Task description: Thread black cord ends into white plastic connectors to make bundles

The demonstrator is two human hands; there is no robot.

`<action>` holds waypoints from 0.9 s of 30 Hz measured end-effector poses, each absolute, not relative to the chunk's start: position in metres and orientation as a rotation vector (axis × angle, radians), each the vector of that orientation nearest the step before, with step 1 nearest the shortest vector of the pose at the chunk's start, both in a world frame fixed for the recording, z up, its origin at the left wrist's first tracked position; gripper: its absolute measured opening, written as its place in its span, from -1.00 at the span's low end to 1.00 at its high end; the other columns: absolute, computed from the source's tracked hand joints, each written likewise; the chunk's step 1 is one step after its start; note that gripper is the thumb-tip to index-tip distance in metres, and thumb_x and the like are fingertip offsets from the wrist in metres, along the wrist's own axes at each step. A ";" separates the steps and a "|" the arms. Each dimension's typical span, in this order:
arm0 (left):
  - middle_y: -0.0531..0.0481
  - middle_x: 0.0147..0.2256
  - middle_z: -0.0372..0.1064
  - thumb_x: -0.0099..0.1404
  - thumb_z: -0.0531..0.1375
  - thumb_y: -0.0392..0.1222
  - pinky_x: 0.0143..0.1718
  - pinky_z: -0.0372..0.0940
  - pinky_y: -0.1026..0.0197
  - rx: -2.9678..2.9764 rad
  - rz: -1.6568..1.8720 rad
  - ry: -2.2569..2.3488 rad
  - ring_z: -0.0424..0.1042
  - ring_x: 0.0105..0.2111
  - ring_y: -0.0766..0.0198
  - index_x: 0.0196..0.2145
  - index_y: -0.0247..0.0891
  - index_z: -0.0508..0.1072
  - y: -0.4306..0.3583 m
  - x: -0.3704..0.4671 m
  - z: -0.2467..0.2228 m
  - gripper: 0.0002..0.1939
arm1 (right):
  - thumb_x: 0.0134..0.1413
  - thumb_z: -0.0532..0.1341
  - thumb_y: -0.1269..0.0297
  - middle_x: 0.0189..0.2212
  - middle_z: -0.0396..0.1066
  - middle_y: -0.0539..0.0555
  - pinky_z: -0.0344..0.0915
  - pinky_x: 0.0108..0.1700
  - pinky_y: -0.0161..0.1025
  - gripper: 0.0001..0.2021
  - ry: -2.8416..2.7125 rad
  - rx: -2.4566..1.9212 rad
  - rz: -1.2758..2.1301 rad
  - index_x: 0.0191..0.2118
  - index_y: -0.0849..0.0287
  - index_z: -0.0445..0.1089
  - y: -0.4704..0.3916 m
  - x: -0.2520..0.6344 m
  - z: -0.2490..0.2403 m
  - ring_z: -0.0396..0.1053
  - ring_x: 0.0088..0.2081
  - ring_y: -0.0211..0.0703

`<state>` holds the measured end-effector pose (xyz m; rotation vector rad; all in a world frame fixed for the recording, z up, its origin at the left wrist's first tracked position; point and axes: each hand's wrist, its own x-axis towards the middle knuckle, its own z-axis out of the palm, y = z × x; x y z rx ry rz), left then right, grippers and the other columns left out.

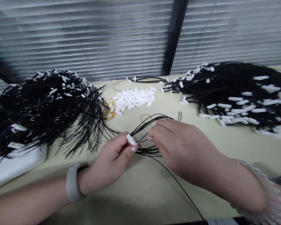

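Note:
Between the thumb and fingers of my left hand [115, 153] is a white connector housing [131, 139], tilted, with several thin black wires [142, 125] running out of it to the right. My right hand [178, 143] is closed just right of the housing, its fingertips pinched on a black wire of the same bundle. The bundle loops up behind my right hand, and its far part is hidden there. One long black wire [175, 178] trails from below the hands down to the table's front edge.
Heaped black wires with white connectors lie at the left [37, 112] and right [224, 84]. Loose white housings [135, 98] form a pile at the back middle, beside yellow rubber bands [110, 116]. A white tray [21, 165] sits at left. Window blinds [96, 37] stand behind the table.

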<state>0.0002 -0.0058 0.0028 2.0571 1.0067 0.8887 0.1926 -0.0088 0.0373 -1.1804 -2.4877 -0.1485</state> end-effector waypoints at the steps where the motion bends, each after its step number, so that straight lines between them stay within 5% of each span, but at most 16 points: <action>1: 0.09 -0.51 0.17 0.29 -0.03 -0.30 -0.45 0.12 0.32 2.069 0.893 1.012 0.17 -0.49 0.38 -0.45 -0.27 0.24 -0.006 0.000 0.003 -0.84 | 0.00 0.02 0.52 -0.51 0.19 0.00 -0.08 -0.45 -0.25 -0.88 -2.491 -1.190 -0.136 -0.45 0.18 0.20 -0.009 0.192 0.038 0.06 -0.47 -0.23; 15: 0.03 -0.50 0.21 0.29 -0.04 -0.25 -0.47 0.11 0.26 2.180 0.851 1.105 0.18 -0.50 0.32 -0.44 -0.29 0.27 -0.010 0.001 0.000 -0.81 | 0.18 -0.06 0.33 -0.46 0.27 0.01 0.06 -0.37 -0.27 -0.80 -2.482 -1.143 0.178 -0.38 0.20 0.26 -0.005 0.188 0.034 0.19 -0.41 -0.25; 27: 0.01 -0.48 0.25 0.26 -0.01 -0.26 -0.47 0.12 0.26 2.159 0.848 1.068 0.22 -0.48 0.30 -0.51 -0.26 0.20 -0.010 -0.002 0.000 -0.82 | 0.10 -0.03 0.41 -0.51 0.27 0.02 -0.05 -0.46 -0.26 -0.83 -2.448 -1.045 -0.072 -0.42 0.20 0.25 -0.009 0.180 0.025 0.14 -0.49 -0.22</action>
